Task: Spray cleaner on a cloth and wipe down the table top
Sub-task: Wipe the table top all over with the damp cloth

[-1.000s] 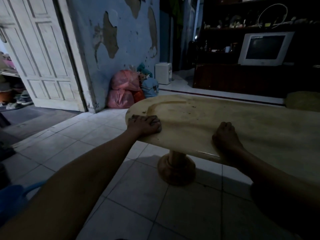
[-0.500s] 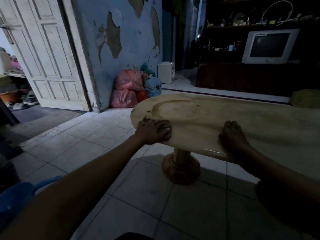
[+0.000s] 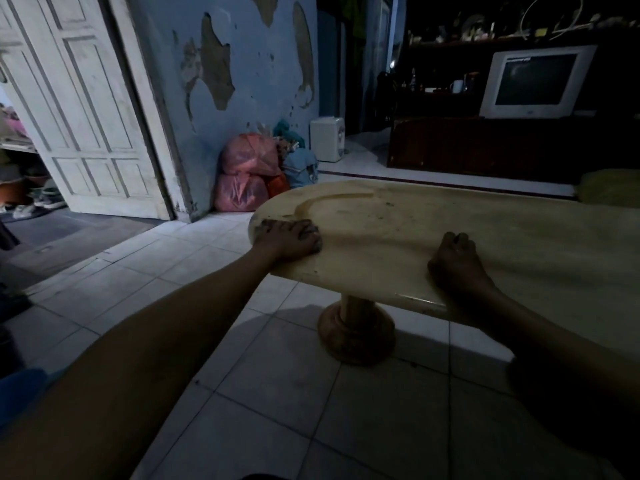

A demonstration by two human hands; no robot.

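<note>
Here left hand [image 3: 285, 240] fingers press flat a cloth [image 3: 313, 233]; right hand [image 3: 454, 259] fingers curl.

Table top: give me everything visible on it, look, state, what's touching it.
The table top is a pale yellowish, wood-looking slab with a rounded left end, level on a turned pedestal standing on the tiled floor. Its right part runs out of frame. A curved streak and dark specks mark the surface near the far left. The left hand presses flat on a dark cloth near the left end; the right hand rests with curled fingers near the front edge. No spray bottle shows on it.
</note>
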